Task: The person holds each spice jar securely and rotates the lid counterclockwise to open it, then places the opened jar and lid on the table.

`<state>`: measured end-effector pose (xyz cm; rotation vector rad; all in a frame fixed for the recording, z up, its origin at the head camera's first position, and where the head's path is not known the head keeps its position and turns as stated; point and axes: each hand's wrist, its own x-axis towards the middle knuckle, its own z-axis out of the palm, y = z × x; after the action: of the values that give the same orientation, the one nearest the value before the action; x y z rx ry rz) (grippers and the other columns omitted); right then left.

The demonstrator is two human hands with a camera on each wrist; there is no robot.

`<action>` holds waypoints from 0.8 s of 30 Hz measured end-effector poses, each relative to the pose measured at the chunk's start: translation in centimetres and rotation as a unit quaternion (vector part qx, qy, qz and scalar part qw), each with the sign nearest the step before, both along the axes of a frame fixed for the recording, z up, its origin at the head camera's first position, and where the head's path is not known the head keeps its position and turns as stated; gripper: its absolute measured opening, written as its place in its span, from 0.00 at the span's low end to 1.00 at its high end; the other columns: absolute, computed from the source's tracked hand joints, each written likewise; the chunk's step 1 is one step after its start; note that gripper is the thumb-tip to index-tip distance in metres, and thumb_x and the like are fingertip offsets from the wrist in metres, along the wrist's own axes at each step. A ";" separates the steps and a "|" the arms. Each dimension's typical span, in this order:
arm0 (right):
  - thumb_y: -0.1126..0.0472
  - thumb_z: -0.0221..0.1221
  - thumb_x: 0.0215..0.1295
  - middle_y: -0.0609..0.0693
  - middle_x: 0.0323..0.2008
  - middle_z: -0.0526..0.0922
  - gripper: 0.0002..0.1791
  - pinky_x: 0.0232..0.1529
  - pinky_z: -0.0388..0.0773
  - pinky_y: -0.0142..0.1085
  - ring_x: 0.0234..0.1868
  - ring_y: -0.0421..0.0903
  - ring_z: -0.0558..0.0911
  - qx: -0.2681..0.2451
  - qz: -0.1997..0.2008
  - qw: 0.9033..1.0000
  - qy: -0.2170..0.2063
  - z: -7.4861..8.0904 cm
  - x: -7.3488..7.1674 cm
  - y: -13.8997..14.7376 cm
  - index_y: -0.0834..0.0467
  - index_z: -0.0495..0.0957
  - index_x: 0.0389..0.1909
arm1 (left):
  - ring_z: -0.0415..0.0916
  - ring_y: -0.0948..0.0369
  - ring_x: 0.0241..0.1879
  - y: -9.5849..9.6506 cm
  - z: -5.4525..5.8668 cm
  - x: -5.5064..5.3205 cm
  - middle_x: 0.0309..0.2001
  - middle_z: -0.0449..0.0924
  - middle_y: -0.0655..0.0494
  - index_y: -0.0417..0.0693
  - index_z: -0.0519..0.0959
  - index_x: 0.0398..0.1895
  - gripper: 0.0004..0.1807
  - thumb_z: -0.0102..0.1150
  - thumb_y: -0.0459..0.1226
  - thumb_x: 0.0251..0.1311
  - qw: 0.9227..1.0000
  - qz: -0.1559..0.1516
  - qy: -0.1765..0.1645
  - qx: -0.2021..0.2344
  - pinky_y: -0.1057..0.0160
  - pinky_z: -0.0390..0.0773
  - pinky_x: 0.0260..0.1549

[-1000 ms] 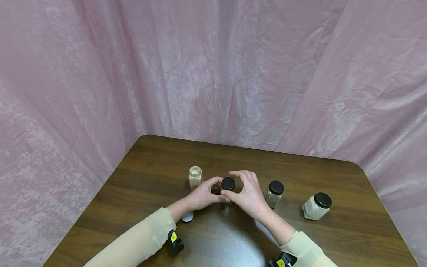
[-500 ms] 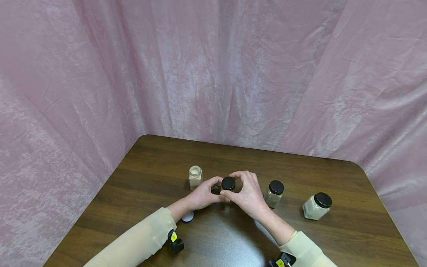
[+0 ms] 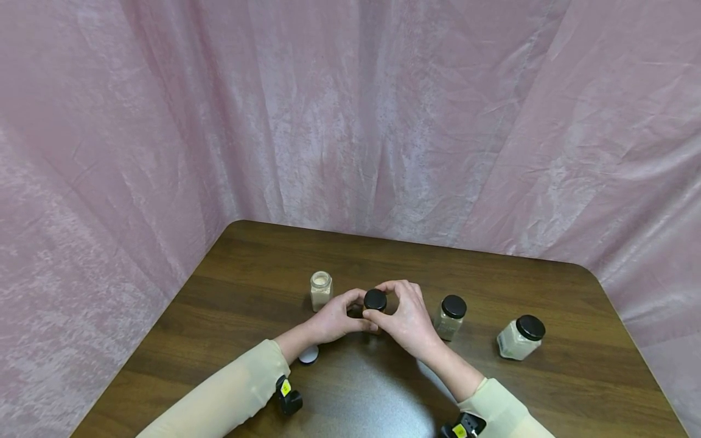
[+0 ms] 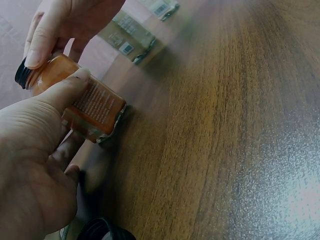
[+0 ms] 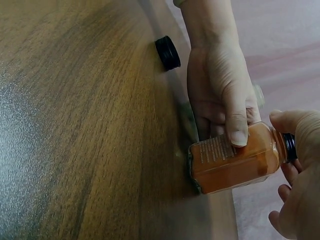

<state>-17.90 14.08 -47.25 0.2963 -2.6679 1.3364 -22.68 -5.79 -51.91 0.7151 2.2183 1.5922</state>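
Observation:
A glass spice jar (image 5: 235,165) with orange-red powder and a printed label stands at mid-table. My left hand (image 3: 331,320) grips its body, the thumb lying across the label. On top is a black screw lid (image 3: 375,299), which my right hand (image 3: 408,319) pinches between thumb and fingers. The left wrist view shows the right fingertips at the lid and neck. Left of the hands stands an uncapped jar (image 3: 320,292) of pale powder. A loose black lid (image 3: 308,355) with a white inside lies near the left wrist.
Two capped jars stand to the right: a nearer one with greenish-beige contents (image 3: 449,325) and a wider one with pale contents (image 3: 515,342). All are on a brown wooden table (image 3: 263,261), with a pink curtain (image 3: 350,121) behind its far edge.
The right forefinger has come in slightly against the far side of the lid. The left hand, jar and other things keep their places.

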 end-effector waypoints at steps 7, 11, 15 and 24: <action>0.49 0.77 0.54 0.43 0.50 0.78 0.25 0.59 0.67 0.49 0.61 0.46 0.67 -0.005 0.008 1.000 0.004 0.1 0.1 0.0 0.48 0.81 0.52 | 0.79 0.59 0.54 -0.1 0.1 0.2 0.49 0.83 0.62 0.56 0.79 0.52 0.22 0.77 0.39 0.56 1.000 0.000 0.006 -0.002 0.47 0.72 0.59; 0.50 0.76 0.55 0.43 0.51 0.78 0.25 0.58 0.68 0.48 0.60 0.46 0.67 -0.007 0.013 1.000 0.009 0.1 0.1 0.0 0.49 0.81 0.53 | 0.79 0.62 0.54 -0.2 0.0 0.1 0.49 0.83 0.63 0.58 0.79 0.52 0.22 0.78 0.41 0.56 1.000 -0.003 0.005 -0.004 0.51 0.72 0.59; 0.52 0.76 0.55 0.44 0.52 0.79 0.26 0.57 0.68 0.48 0.60 0.47 0.68 -0.004 0.016 1.000 0.019 0.0 0.1 -0.1 0.50 0.82 0.55 | 0.78 0.63 0.54 -0.2 0.0 0.1 0.49 0.83 0.64 0.58 0.79 0.53 0.22 0.77 0.43 0.57 1.000 -0.004 0.005 -0.008 0.52 0.73 0.58; 0.57 0.73 0.56 0.44 0.53 0.78 0.27 0.58 0.67 0.49 0.60 0.46 0.67 -0.007 0.027 0.999 0.016 0.0 0.1 -0.1 0.52 0.81 0.58 | 0.79 0.63 0.52 -0.2 0.2 0.2 0.49 0.83 0.64 0.58 0.78 0.55 0.23 0.77 0.42 0.58 1.000 -0.003 0.005 -0.015 0.53 0.74 0.56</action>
<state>-17.79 13.98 -47.27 0.3871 -2.6413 1.3520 -22.52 -6.02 -51.75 0.7222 2.2397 1.5538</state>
